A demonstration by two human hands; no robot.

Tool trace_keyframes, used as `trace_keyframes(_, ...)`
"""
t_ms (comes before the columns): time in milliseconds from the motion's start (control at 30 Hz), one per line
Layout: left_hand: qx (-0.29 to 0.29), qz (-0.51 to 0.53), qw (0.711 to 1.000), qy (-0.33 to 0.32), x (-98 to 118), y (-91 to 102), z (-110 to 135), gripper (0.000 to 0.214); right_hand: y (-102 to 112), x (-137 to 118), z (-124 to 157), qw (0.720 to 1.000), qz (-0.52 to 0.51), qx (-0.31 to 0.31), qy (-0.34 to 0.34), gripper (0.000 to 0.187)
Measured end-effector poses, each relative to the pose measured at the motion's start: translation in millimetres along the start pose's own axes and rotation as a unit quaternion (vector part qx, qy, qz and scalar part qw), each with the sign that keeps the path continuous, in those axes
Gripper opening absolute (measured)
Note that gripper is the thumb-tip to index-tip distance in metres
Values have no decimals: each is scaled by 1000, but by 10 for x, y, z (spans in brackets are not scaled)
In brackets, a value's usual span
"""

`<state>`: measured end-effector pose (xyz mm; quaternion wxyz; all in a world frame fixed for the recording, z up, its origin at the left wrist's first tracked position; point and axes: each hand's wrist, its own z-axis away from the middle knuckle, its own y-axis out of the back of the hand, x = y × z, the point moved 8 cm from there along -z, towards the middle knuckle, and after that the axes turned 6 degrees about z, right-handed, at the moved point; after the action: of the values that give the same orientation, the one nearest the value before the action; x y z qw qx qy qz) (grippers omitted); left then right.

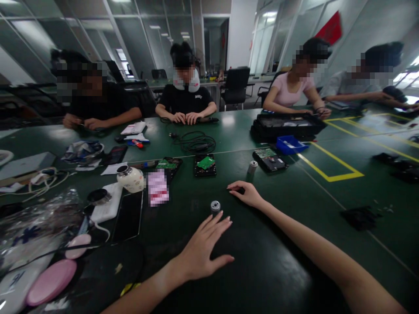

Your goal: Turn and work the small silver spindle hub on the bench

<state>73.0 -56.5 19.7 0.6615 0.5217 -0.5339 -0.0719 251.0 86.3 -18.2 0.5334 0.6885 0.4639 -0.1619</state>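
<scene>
My left hand [207,249] hovers palm down over the dark green table, fingers stretched and thumb spread, with nothing in it. Just beyond its fingertips a small silver metal cylinder [215,206] stands upright, its base partly hidden by the fingers. My right hand [248,193] is farther forward, its fingers loosely bent with a gap to the thumb, and no object shows in it. A second silver cylinder [252,166] stands past that hand. Beyond are hard drives with green circuit boards: one in the middle [205,165], another at right [270,160].
On the left lie a phone [127,216], a cream jar [131,179], a pink oval case [51,282] and plastic wrap. A coiled black cable [196,141], a blue tray [290,145] and a black case [288,126] are farther back. Several people sit opposite.
</scene>
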Motion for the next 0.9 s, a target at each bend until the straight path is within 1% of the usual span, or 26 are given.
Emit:
trace_keyframes(33, 10, -4, 1000, 18, -26, 30, 37, 74, 7, 3, 1, 1000, -6, 4, 0, 18)
trace_keyframes(100, 11, -9, 999, 30, -22, 22, 110, 71, 33, -11, -3, 1000, -20, 18, -3, 19)
trace_keyframes(200, -22, -4, 1000, 5, 84, -109, 185, 71, 85, -142, -23, 998, -44, 52, -3, 23)
trace_keyframes(300, -45, -5, 999, -21, 190, -222, 211, 69, 70, -466, -42, 995, -72, 62, 23, 23)
trace_keyframes(400, -51, -15, 998, -31, 241, -266, 222, 64, -24, -861, -37, 992, -96, 36, 69, 15)
trace_keyframes(500, -64, -38, 996, -46, 276, -311, 262, 51, -94, -1099, -13, 989, -103, 21, 102, 5)
trace_keyframes(600, -64, -73, 992, -77, 327, -357, 329, 40, -99, -1136, 0, 988, -104, 32, 112, 3)
trace_keyframes(700, -39, -109, 988, -103, 376, -374, 399, 31, -76, -1106, 3, 987, -102, 46, 112, 4)
trace_keyframes(800, -27, -137, 983, -118, 409, -396, 456, 23, -66, -1124, 10, 988, -100, 41, 114, 4)
trace_keyframes(900, -20, -154, 980, -125, 427, -402, 495, 21, -66, -1187, 22, 987, -99, 29, 120, 4)
